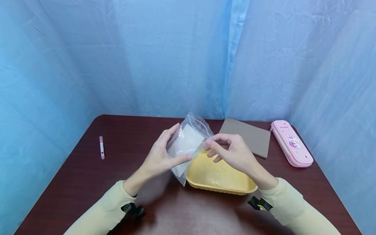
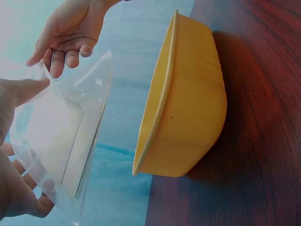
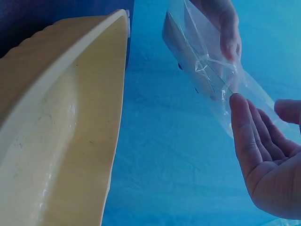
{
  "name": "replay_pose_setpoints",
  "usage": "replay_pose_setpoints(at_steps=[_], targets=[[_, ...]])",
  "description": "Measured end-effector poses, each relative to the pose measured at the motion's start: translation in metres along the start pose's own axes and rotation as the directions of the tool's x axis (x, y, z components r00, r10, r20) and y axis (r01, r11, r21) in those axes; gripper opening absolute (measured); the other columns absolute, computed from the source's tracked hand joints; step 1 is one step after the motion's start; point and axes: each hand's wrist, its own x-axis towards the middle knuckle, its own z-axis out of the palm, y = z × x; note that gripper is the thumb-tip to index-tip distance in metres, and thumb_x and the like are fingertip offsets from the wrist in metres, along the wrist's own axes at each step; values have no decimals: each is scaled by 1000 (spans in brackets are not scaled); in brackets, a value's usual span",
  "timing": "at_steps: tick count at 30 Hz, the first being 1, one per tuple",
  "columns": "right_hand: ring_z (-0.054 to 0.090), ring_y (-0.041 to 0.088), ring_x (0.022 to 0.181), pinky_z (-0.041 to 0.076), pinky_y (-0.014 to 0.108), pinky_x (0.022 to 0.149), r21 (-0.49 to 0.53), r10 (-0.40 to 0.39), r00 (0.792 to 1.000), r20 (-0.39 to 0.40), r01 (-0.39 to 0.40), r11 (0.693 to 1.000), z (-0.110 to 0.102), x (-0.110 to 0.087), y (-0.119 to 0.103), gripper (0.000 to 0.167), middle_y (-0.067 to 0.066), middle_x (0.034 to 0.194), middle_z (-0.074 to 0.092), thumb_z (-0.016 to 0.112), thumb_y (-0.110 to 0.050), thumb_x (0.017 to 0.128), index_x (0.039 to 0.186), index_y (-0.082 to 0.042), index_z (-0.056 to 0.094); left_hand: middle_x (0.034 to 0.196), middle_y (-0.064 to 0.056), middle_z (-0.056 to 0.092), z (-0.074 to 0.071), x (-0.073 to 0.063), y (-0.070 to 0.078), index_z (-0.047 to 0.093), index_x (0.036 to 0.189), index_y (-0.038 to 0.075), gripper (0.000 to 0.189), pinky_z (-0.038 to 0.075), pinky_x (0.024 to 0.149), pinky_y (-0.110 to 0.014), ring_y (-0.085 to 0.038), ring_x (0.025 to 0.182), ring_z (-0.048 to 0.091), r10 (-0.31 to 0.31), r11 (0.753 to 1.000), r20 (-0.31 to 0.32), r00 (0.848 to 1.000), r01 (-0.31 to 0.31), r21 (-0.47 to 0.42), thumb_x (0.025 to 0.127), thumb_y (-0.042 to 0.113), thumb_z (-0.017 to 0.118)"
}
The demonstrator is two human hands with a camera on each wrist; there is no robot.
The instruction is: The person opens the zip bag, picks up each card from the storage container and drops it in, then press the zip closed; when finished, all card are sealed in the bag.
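Note:
A clear zip-lock bag (image 1: 196,123) with flat white contents (image 1: 187,141) is held up over the left end of a yellow plastic basket (image 1: 220,173). My left hand (image 1: 160,156) grips the bag from its left side, thumb across the front and fingers behind. At the bag's upper right corner, by the zip edge, my right hand (image 1: 233,152) pinches the plastic between thumb and index finger, its other fingers loosely bent. In the right wrist view the bag (image 3: 207,66) spans between both hands, and the basket (image 3: 89,136) shows its bare inside.
Behind the basket lies a grey-brown flat notebook (image 1: 249,137). A pink pencil case (image 1: 292,143) with a rabbit picture is at the table's right edge. To the left lies a pink and white pen (image 1: 101,148). Blue curtains (image 1: 164,58) surround the dark red table (image 1: 79,182).

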Motion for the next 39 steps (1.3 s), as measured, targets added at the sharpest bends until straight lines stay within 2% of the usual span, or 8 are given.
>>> replay_pose_setpoints(at_steps=[5, 9, 12, 15, 21, 29, 36, 39], targets=[[74, 33, 76, 60, 45, 63, 61, -25, 999, 43, 22, 998, -9, 0, 1, 18, 19, 90, 72, 65, -14, 101, 107, 2, 73, 141, 0, 51, -3, -3, 4, 22, 161, 29, 109, 50, 94, -41, -17, 119, 56, -91, 987, 125, 988, 106, -119, 77, 24, 91], [73, 35, 74, 60, 47, 63, 85, -39, 995, 88, 31, 996, -19, -3, 4, 17, 17, 88, 72, 63, -10, 102, 105, 4, 72, 126, -6, 62, -8, -4, 3, 40, 154, 20, 72, 54, 84, -38, -23, 103, 63, -65, 965, 179, 982, 108, -238, 93, 12, 75], [72, 32, 74, 60, 48, 62, 89, -71, 991, 114, 61, 994, -23, -5, 6, 16, 18, 88, 73, 62, -6, 101, 105, 6, 72, 113, -10, 69, -10, -4, 3, 62, 135, 10, 36, 55, 75, -33, -23, 90, 65, -27, 961, 161, 987, 70, -268, 99, 9, 66], [73, 28, 73, 60, 46, 61, 88, -129, 984, 124, 119, 989, -26, -8, 5, 14, 21, 88, 73, 62, -1, 100, 103, 6, 73, 102, -15, 71, -11, -5, 6, 71, 119, 5, 21, 54, 69, -30, -21, 81, 65, 2, 961, 122, 993, 31, -274, 99, 7, 66], [71, 24, 68, 59, 42, 57, 67, -260, 962, 90, 254, 965, -31, -13, 0, 15, 15, 81, 73, 62, 9, 96, 96, 0, 74, 92, -16, 73, -11, -5, 16, 76, 107, 2, 14, 55, 64, -30, -19, 72, 66, 68, 949, 66, 995, -45, -311, 94, -1, 69], [65, 21, 57, 57, 34, 54, 94, -375, 927, 24, 372, 924, -34, -19, -3, 20, 10, 70, 67, 58, 16, 94, 89, 2, 71, 86, -10, 73, -10, -7, 27, 75, 101, -2, 10, 59, 63, -35, -20, 70, 69, 121, 928, 81, 989, -84, -362, 93, -4, 70], [63, 18, 54, 55, 31, 52, 115, -404, 915, -14, 403, 908, -29, -23, 1, 24, 9, 70, 67, 56, 17, 93, 87, 0, 71, 85, -5, 72, -12, -6, 30, 76, 94, 0, 11, 53, 63, -26, -12, 69, 62, 129, 945, -25, 991, -130, -299, 96, -2, 65], [62, 18, 54, 54, 30, 52, 128, -443, 896, -27, 443, 887, -26, -23, 2, 25, 10, 69, 66, 55, 20, 91, 88, 1, 71, 81, -7, 71, -10, -6, 31, 75, 91, -1, 11, 54, 64, -26, -16, 68, 62, 136, 941, -60, 989, -148, -304, 96, -2, 65]])
